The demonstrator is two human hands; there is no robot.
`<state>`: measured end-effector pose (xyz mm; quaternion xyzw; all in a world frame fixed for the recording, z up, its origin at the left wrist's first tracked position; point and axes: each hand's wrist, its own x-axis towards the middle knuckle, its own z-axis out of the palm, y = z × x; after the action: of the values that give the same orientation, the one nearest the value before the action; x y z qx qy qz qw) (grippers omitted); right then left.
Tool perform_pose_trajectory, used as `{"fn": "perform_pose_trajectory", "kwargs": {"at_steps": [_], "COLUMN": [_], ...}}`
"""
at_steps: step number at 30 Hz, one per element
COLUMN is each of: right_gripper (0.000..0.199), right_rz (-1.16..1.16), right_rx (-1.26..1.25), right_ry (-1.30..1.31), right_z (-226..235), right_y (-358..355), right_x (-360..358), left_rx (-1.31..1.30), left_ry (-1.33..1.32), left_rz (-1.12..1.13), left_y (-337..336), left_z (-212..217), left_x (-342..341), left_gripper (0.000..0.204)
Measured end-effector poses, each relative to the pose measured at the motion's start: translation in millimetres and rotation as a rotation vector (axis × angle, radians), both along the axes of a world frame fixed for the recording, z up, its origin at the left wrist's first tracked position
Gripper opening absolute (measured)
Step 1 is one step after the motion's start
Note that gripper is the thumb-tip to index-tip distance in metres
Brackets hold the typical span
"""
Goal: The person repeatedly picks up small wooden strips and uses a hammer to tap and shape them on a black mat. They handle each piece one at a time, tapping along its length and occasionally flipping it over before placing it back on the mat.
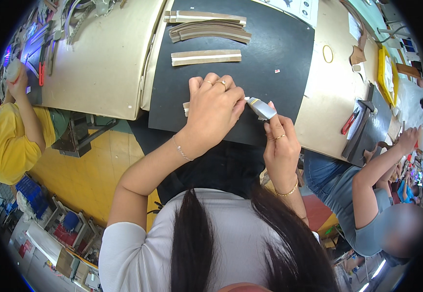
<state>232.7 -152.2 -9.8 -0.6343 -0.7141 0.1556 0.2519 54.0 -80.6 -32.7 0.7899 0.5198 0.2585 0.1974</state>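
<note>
My left hand point(215, 109) is bent over a short strip point(186, 108), and most of that strip is hidden beneath it. Its thumb and fingertips pinch together at the right end, where a bit of white shows. Beside them, my right hand point(280, 143) grips a flat silver-grey tool point(261, 109) with a yellow line near its tip; its exact kind is unclear. The tool's tip sits close to the left fingertips. Farther up the black mat point(279, 44) lie a single brown strip with a white band point(206, 57) and a stack of similar strips point(211, 31).
A rubber band point(327, 54) and a printed sheet point(299, 9) lie on the table. To the right are a hammer point(367, 106), red-handled tool point(350, 121) and yellow tray point(387, 75). Co-workers sit at left, in a yellow shirt point(14, 143), and at right.
</note>
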Motion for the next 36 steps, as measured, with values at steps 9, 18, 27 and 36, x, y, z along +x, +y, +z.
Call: {"fn": "perform_pose_trajectory", "kwargs": {"at_steps": [9, 18, 27, 36], "right_gripper": [0.049, 0.048, 0.047, 0.051], "right_rz": [-0.039, -0.075, -0.077, -0.100], "right_rx": [-0.081, -0.117, -0.133, -0.032], "right_ry": [-0.003, 0.000, -0.037, 0.076], "right_z": [4, 7, 9, 17], "right_y": [-2, -1, 0, -2], "right_x": [-3, -7, -8, -8], "left_rx": [-0.024, 0.006, -0.097, -0.152], "left_ry": [0.003, -0.017, -0.018, 0.050], "left_rz": [0.009, -0.011, 0.073, 0.087], "left_y": [-2, -8, -6, -4], "left_z": [-1, -1, 2, 7], "left_x": [1, -3, 3, 7], "left_gripper": [0.009, 0.010, 0.010, 0.008]}}
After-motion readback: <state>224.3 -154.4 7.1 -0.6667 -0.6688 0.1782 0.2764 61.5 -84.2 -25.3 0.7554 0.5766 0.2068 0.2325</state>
